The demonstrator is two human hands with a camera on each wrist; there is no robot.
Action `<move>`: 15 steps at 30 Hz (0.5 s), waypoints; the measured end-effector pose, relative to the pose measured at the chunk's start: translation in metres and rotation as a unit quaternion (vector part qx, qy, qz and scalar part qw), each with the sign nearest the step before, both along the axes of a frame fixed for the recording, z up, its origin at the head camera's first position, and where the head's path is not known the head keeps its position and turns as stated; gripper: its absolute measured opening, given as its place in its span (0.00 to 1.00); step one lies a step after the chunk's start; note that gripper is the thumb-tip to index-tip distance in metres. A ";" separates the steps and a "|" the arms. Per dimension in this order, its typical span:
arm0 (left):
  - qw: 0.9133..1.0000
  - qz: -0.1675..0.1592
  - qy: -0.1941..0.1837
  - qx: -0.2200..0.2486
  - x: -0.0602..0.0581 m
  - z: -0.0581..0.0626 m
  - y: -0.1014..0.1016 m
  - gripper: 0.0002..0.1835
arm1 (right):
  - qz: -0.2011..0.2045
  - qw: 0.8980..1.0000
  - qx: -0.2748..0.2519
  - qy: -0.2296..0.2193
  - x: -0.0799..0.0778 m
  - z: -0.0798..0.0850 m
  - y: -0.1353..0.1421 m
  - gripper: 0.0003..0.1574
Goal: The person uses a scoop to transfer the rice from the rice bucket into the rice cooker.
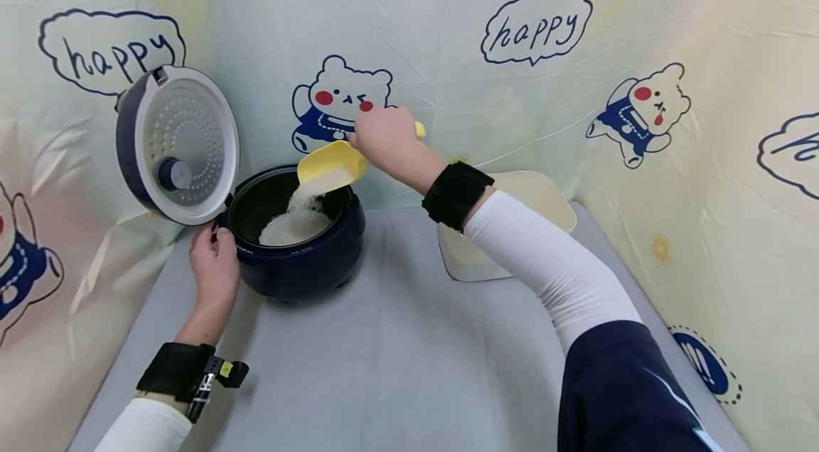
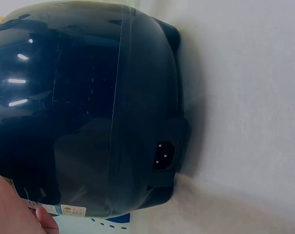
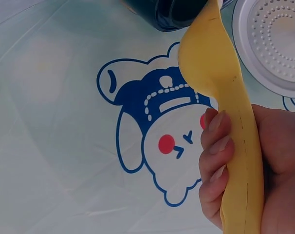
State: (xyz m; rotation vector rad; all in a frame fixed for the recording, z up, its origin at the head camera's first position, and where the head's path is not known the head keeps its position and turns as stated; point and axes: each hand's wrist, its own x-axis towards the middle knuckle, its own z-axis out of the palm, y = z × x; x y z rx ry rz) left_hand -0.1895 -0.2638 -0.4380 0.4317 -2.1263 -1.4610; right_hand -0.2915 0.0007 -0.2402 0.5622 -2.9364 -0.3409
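A dark blue rice cooker [image 1: 301, 274] stands on the table with its lid [image 1: 192, 146] raised to the left. White rice [image 1: 291, 228] lies in its dark inner pot, and more grains fall onto it from a tilted yellow scoop [image 1: 320, 160]. My right hand [image 1: 390, 136] grips the scoop's handle above the pot's right side; its fingers wrap the handle [image 3: 242, 165] in the right wrist view. Below the lid's hinge, my left hand [image 1: 214, 256] holds the cooker's left side. In the left wrist view, much of that hand [image 2: 11, 209] is out of frame.
A shallow cream-coloured container [image 1: 470, 260] sits to the right, partly hidden behind my right forearm. A grey cloth covers the table [image 1: 397, 352]. Printed curtains [image 1: 441, 97] hang close behind and on both sides. The cooker's power socket [image 2: 163, 156] has no cord in it.
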 end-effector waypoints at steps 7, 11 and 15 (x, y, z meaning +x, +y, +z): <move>1.000 -0.002 -0.005 -0.001 0.000 -0.002 -0.002 0.29 | 0.008 1.000 -0.007 0.003 0.003 0.001 -0.006 0.31; 1.000 -0.001 0.005 -0.002 0.000 -0.003 -0.002 0.29 | 0.012 1.000 -0.016 0.002 0.004 -0.001 -0.006 0.33; 1.000 -0.002 0.011 -0.003 0.000 -0.002 -0.002 0.28 | 0.018 0.999 -0.027 0.009 0.003 -0.004 -0.005 0.35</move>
